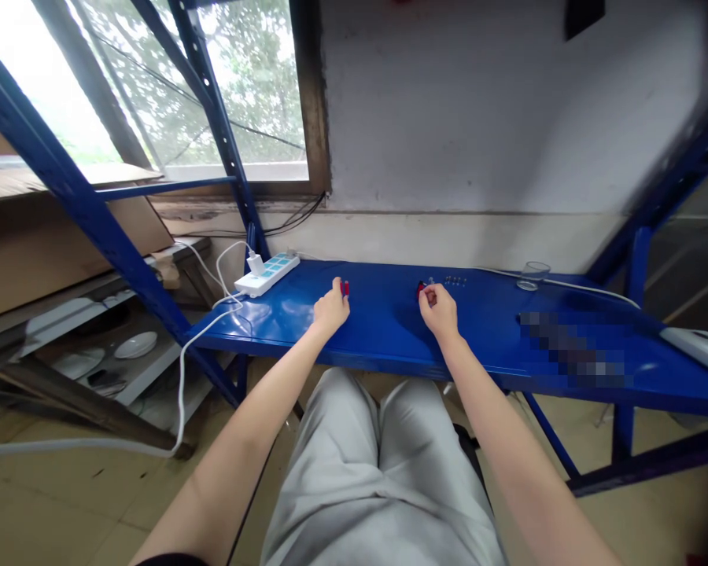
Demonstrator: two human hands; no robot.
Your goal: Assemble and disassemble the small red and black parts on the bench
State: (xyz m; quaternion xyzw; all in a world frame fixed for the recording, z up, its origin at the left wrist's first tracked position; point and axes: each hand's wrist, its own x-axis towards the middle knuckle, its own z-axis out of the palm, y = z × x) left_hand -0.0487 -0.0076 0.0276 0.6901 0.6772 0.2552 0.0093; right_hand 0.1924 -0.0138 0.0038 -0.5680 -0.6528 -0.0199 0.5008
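Observation:
On the left part of the blue shelf (pixel 383 314), my left hand (pixel 331 308) is closed on a small red piece (pixel 345 288), which shows at its right side. Too little of that piece is visible to tell its kind. My right hand (pixel 440 310) pinches a small red and dark piece (pixel 420 289) between thumb and fingers, close to the shelf surface. Its kind is also unclear, and the fingers cover part of it. Just beyond the right hand lie several tiny light-coloured parts (pixel 455 281) in rows.
A white power strip (pixel 268 275) with a plugged-in charger sits at the shelf's left end, its cable hanging down. A clear glass cup (pixel 532 275) stands at the back right, near a thin white cable. A blurred dark object (pixel 572 346) lies in front. Blue uprights (pixel 212 102) frame the shelf.

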